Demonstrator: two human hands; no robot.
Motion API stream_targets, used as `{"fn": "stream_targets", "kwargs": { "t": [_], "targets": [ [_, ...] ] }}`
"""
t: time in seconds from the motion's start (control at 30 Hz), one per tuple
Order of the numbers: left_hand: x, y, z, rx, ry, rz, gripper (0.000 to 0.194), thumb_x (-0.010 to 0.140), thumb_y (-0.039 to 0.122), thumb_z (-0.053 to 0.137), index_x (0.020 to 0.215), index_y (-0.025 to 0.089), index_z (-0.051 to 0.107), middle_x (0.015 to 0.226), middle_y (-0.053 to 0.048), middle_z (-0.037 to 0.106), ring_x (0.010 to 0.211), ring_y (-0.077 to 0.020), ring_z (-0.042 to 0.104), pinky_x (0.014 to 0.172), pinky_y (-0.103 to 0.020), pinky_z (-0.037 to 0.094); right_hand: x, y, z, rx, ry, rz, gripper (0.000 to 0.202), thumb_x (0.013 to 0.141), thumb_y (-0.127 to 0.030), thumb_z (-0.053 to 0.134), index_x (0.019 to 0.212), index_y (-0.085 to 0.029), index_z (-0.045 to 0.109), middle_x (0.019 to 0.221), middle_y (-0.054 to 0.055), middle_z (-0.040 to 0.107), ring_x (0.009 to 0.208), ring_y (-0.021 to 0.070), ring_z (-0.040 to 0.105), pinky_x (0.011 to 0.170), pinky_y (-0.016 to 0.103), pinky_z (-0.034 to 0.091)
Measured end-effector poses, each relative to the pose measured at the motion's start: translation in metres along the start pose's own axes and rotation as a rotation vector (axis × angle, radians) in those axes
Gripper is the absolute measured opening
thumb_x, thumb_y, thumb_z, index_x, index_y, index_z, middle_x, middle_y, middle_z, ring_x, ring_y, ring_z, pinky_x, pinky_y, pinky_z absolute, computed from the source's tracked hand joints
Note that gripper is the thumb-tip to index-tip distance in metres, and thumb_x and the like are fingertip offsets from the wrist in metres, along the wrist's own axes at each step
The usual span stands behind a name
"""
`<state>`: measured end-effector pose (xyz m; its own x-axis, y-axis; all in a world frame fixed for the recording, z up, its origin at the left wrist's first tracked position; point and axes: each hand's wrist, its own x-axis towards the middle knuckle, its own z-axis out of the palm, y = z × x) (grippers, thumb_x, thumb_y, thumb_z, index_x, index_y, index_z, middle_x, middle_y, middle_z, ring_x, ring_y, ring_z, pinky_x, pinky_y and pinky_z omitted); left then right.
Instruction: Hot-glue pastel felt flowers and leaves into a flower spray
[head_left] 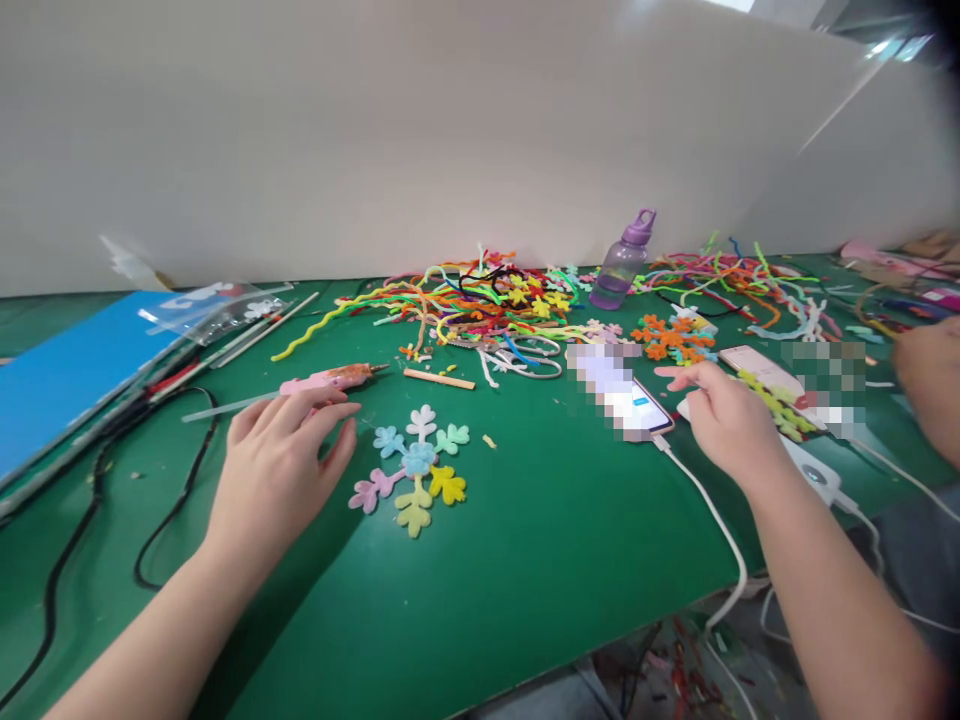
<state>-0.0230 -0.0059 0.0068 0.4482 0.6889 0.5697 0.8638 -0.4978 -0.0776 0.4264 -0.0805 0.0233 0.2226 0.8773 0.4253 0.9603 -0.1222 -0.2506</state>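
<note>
My left hand is open with loosely curved fingers, just in front of a pink glue gun. A clear glue stick sticks out of the gun's back end. Whether my fingertips touch the gun, I cannot tell. Right of that hand lies a fuzzy snowflake with pastel and yellow arms around a light blue centre. My right hand holds nothing; its index finger points left toward a lit phone, the other fingers curled under. A white cable runs from the phone over the table edge.
Piles of colourful pipe cleaners lie along the back wall, near a purple bottle and an orange snowflake. At right are a second phone, a white power bank and another person's hand. Black cords cross the left side.
</note>
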Motion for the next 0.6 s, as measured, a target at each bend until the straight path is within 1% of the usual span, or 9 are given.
{"fn": "stream_targets", "kwargs": {
  "t": [0.13,0.23,0.3,0.4,0.5,0.6],
  "targets": [
    [0.0,0.0,-0.001,-0.009,-0.012,-0.001,0.016,0.09,0.027,0.048,0.1,0.022,0.06,0.11,-0.006,0.064,0.098,-0.0288,0.061,0.089,-0.047,0.041,0.003,0.007,0.012,-0.02,-0.061,0.057,0.013,0.076,-0.02,0.04,0.084,-0.023,0.05,0.109,0.008,0.069,0.081,0.0262,0.066,0.068,0.039,0.047],
    [0.001,0.001,-0.002,-0.032,-0.011,-0.018,0.016,0.089,0.026,0.049,0.099,0.024,0.061,0.11,-0.006,0.065,0.098,-0.0286,0.061,0.089,-0.047,0.04,0.004,0.013,0.023,-0.009,-0.111,0.091,0.007,0.076,-0.023,0.042,0.082,-0.023,0.046,0.112,0.009,0.068,0.082,0.0277,0.067,0.065,0.039,0.047],
    [0.001,0.001,-0.002,-0.054,-0.024,-0.024,0.017,0.089,0.027,0.05,0.099,0.024,0.062,0.11,-0.007,0.065,0.098,-0.0292,0.061,0.089,-0.047,0.039,0.005,0.014,0.027,0.031,-0.116,0.117,0.008,0.076,-0.024,0.043,0.083,-0.024,0.043,0.115,0.008,0.066,0.084,0.0279,0.067,0.067,0.04,0.048],
    [0.001,0.0,-0.001,-0.054,-0.027,-0.026,0.017,0.089,0.027,0.049,0.099,0.025,0.062,0.11,-0.006,0.065,0.098,-0.029,0.061,0.09,-0.048,0.039,0.004,0.01,0.029,0.11,-0.083,0.143,0.01,0.075,-0.023,0.043,0.085,-0.025,0.041,0.114,0.006,0.067,0.079,0.0252,0.068,0.068,0.041,0.049],
    [0.001,-0.001,0.001,-0.031,-0.011,-0.009,0.015,0.088,0.028,0.051,0.098,0.026,0.061,0.11,-0.005,0.065,0.095,-0.0278,0.062,0.089,-0.046,0.04,0.004,0.008,0.028,0.237,-0.102,0.169,0.006,0.075,-0.022,0.043,0.081,-0.024,0.041,0.116,0.007,0.066,0.066,0.0203,0.068,0.061,0.038,0.051],
    [0.0,-0.002,0.002,-0.009,0.0,0.016,0.014,0.088,0.028,0.052,0.099,0.025,0.061,0.11,-0.005,0.066,0.092,-0.0271,0.062,0.087,-0.045,0.041,0.015,0.012,0.024,0.303,-0.131,0.193,0.004,0.075,-0.02,0.043,0.078,-0.022,0.043,0.111,0.009,0.068,0.055,0.0168,0.066,0.055,0.034,0.052]
  ]
}}
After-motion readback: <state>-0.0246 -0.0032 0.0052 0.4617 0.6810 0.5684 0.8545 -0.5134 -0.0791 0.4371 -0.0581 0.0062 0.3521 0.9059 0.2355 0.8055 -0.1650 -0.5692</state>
